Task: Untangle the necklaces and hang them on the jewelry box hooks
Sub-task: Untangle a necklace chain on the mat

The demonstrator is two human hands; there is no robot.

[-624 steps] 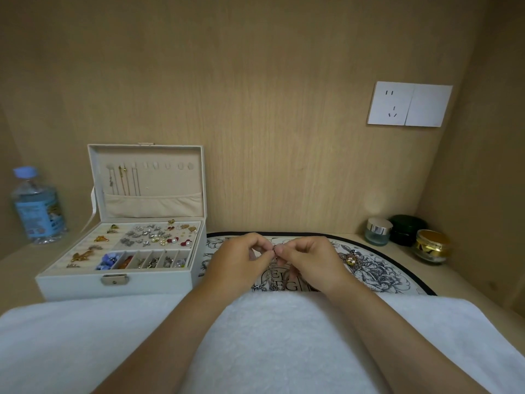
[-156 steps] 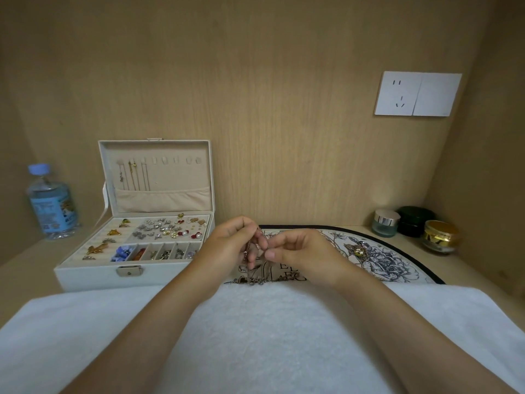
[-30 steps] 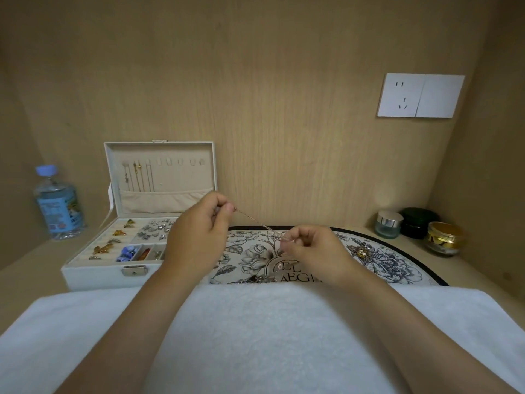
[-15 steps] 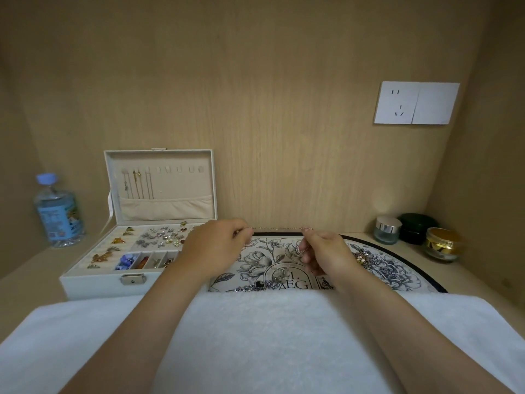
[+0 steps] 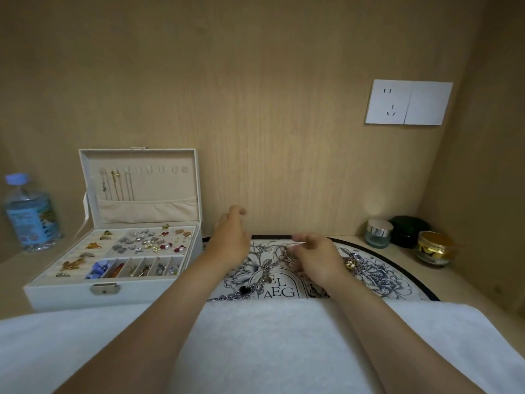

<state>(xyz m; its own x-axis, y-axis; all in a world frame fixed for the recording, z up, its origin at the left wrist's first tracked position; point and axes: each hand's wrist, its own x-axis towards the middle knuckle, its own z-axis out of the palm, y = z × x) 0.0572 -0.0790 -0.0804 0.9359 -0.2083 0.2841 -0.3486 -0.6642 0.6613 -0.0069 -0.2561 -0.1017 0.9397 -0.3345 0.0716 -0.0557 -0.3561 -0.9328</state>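
**Chain gone slack at the right hand, left hand lifted off**

A white towel (image 5: 255,342) covers the near edge of the worktop (image 5: 460,282) and hides the front part of the printed mat (image 5: 383,273). Left of the mat stands the open jewelry box (image 5: 71,292), and beyond it a water bottle (image 5: 28,214). Three jars sit in the far right corner: a clear one (image 5: 377,234), a dark green one (image 5: 409,227) and a gold one (image 5: 433,248). A wall socket (image 5: 407,102) is above them.

A few hung necklaces (image 5: 116,184) dangle from the leftmost hooks (image 5: 147,169) in the lid. The tangled necklaces (image 5: 254,287) lie on the mat between the two forearms, partly under the towel's edge.

The right hand (image 5: 319,258) is low over the mat, its curled fingertips pinching a thin chain (image 5: 287,253) that droops towards the tangle. The left hand (image 5: 231,240) is raised near the box's right side, apart from the chain, with its fingers loosely curled and blurred; whether it pinches anything cannot be told.

Half a second ago the chain was stretched taut between both hands. Now it hangs slack, and the left hand has risen away.
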